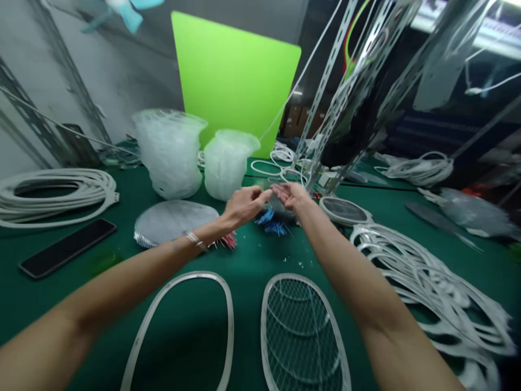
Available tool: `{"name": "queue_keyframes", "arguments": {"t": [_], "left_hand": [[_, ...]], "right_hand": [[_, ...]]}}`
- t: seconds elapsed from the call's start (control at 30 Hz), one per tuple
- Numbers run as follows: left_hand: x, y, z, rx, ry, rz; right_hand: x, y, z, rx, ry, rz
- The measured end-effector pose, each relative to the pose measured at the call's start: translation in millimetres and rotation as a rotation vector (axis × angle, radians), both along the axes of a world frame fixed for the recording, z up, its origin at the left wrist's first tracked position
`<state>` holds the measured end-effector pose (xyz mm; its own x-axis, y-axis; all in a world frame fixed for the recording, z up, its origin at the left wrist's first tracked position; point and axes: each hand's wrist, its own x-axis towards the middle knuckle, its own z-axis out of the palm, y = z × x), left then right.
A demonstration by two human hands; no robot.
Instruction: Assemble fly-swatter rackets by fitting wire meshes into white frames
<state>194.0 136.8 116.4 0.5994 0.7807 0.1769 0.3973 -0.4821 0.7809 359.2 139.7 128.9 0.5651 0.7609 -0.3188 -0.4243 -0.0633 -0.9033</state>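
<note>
Both hands are stretched out over the far middle of the table and nearly meet. My left hand (pixel 246 206) is closed in a pinch at thumb and forefinger; what it holds, if anything, is too small to see. My right hand (pixel 291 194) is turned palm up, its fingers loosely curved and apart, pointing at the left fingertips. Beneath them lie a grey mesh piece (pixel 279 205) and a bundle of blue thin strips (pixel 274 225). Red strips (pixel 230 240) stick out beside my left wrist, by a stack of round mesh sheets (pixel 173 217).
Nearest me are a bare white oval frame (pixel 230 320) and a mesh-filled oval frame (pixel 264 326). White frames are piled at right (pixel 431 271) and left (pixel 61 176). Behind stand two translucent mesh stacks (pixel 169 155) and a green board (pixel 236 81). A phone (pixel 67 248) lies left.
</note>
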Motion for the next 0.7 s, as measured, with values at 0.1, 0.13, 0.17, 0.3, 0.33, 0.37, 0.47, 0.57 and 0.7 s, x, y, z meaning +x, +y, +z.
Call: {"name": "queue_keyframes", "arguments": {"t": [0.1,0.13,0.17,0.3,0.33,0.37,0.47,0.57,0.7], "left_hand": [[-61.4,-50.8,-17.8,0.047,-0.005,-0.171],[-85.4,-70.7,-28.2,0.03,0.058,-0.246],[-110.4,-90.7,-41.3,0.038,0.128,-0.294],[-208.9,-154.3,-111.0,0.258,0.439,-0.221],[-229.1,-164.1,-127.8,0.297,0.498,-0.229],[-245.8,-171.7,-142.2,0.32,0.539,-0.204],[-269.4,-186.2,-165.2,0.329,0.609,-0.131],[-258.5,-194.8,-162.7,0.312,0.627,-0.107],[-239.6,-200.6,-149.0,0.319,0.542,-0.134]], "right_hand": [[9.0,-15.0,3.7,-0.029,0.042,-0.03],[9.1,-24.0,6.5,-0.024,0.043,-0.041],[7.3,-35.2,9.5,-0.011,0.039,-0.052],[-17.3,-103.6,13.8,0.052,0.007,-0.087],[-26.4,-125.6,11.3,0.057,0.008,-0.077],[-36.0,-148.4,7.2,0.055,0.01,-0.07],[-67.2,-213.4,-14.0,-0.025,0.051,-0.062],[-102.5,-260.9,-44.3,-0.099,0.096,-0.079],[-156.8,-292.4,-82.4,-0.232,0.211,-0.091]]}}
